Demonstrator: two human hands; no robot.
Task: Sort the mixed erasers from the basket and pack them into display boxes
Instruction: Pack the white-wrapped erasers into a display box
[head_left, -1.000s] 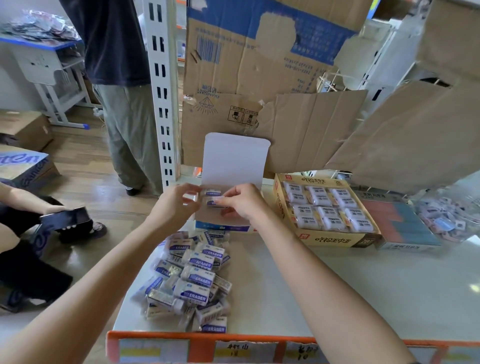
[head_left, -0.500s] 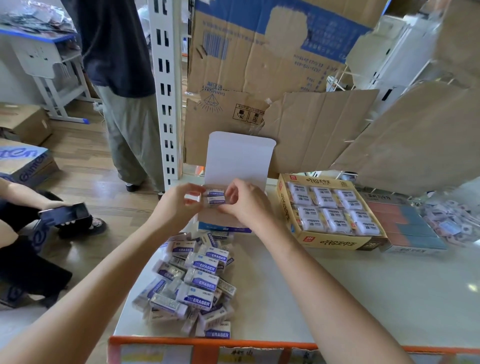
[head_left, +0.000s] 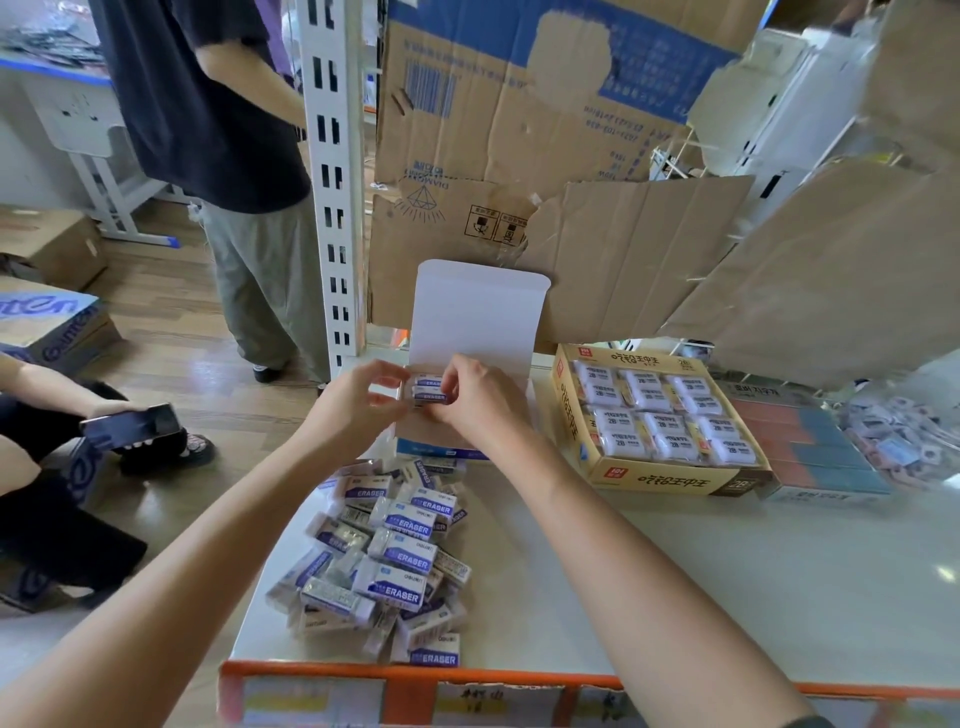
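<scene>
Currently both forearms reach forward over the white table (head_left: 675, 597), and the 2 hands meet above the open white display box (head_left: 478, 312). The left hand (head_left: 358, 402) has its thumb and fingers curled round the left end of a small stack of erasers (head_left: 429, 391). The right hand (head_left: 478, 405), knuckles up, pinches the right end with bent fingers, so both hands hold the stack between them just over the box. 2 purple-and-white labels show in that stack; whether a 3rd eraser lies beneath them I cannot tell. The box's lid stands upright behind the hands, and its inside is mostly hidden by them. Nearer the camera, 1 loose pile of erasers (head_left: 384, 556) in the same purple-and-white sleeves lies on the table, overlapping too much to count. To the right stands 1 yellow display box (head_left: 670, 480), open, with 12 wrapped white erasers showing in 3 columns of 4. Against its right side sits 1 flat box of pink and blue erasers (head_left: 815, 447), and beyond that 1 clear bag (head_left: 893, 436) of small mixed erasers. 2 other people are at the left: 1 standing person (head_left: 208, 104) in a dark shirt, and 1 seated person (head_left: 36, 384) holding a phone (head_left: 132, 426).
</scene>
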